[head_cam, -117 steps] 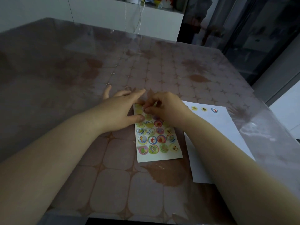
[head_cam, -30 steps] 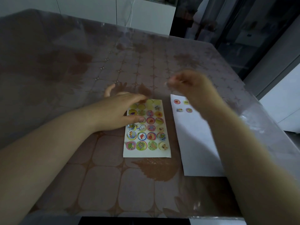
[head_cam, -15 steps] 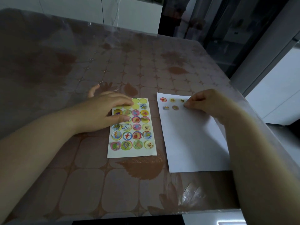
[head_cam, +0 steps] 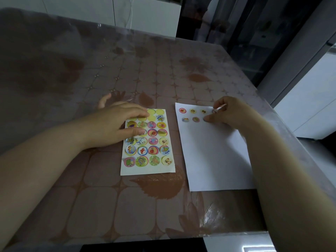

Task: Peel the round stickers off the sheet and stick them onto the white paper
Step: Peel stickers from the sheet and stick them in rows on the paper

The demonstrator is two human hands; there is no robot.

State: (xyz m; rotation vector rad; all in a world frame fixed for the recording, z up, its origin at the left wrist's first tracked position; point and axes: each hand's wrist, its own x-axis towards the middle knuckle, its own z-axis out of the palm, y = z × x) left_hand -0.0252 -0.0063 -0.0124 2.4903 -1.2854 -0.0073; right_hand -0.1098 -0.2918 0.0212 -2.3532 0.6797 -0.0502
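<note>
The sticker sheet (head_cam: 148,170) lies flat on the table, with several colourful round stickers in rows and a few bare yellow spots at its top. My left hand (head_cam: 116,124) rests palm down on the sheet's upper left, fingers spread, pinning it. To its right lies the white paper (head_cam: 216,157), with several round stickers in two rows along its top edge. My right hand (head_cam: 231,113) is curled over the paper's top right. Its index fingertip presses on the newest round sticker (head_cam: 214,111) at the end of the top row, and its thumb touches the paper just below.
The table (head_cam: 127,206) has a brown leaf-pattern cloth under clear plastic. Its right edge runs close beside the paper and its near edge is at the bottom. White cabinets and a dark glass door stand behind the table.
My right hand left the sheet, carried a sticker over to the paper and came down at the end of the top row. More stickers are on the paper. My left hand stayed on the sheet.
</note>
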